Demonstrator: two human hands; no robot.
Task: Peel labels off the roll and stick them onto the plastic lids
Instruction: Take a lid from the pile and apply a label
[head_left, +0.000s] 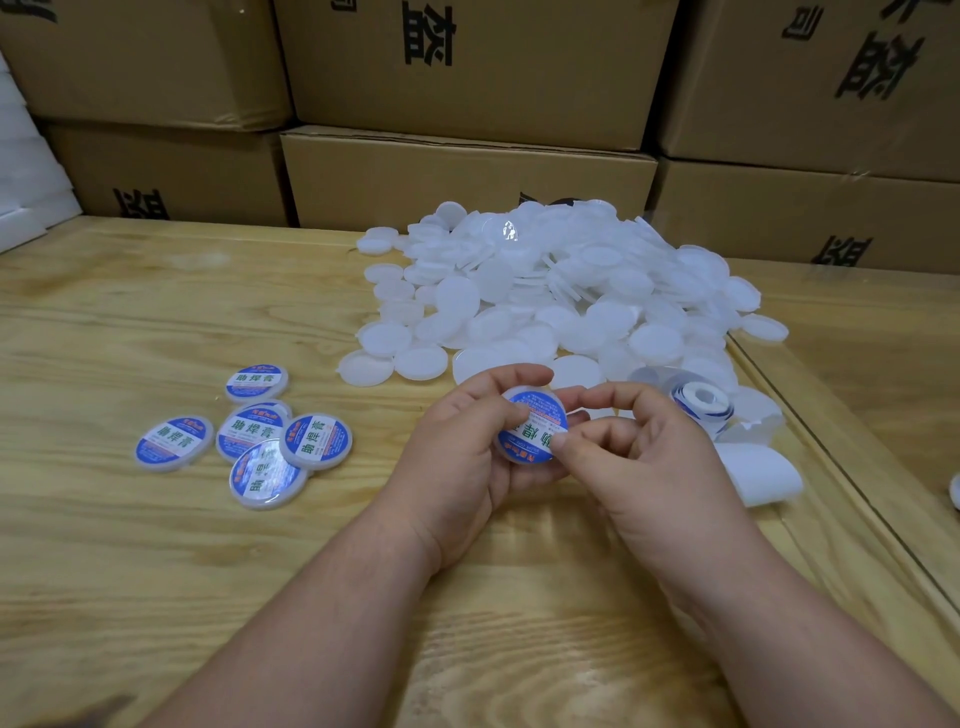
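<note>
My left hand (457, 462) cupped a labelled lid (530, 428), fingers curled round its rim; my right hand (639, 457) pinched the label's edge. Right of the grip lay the label roll (698, 402), partly hidden behind my fingers.

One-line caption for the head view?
Both hands press a label onto a lid beside finished lids.

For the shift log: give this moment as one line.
left hand: holds lid | right hand: presses label on it | finished lids: left | blank lids: behind | label roll: right
</note>
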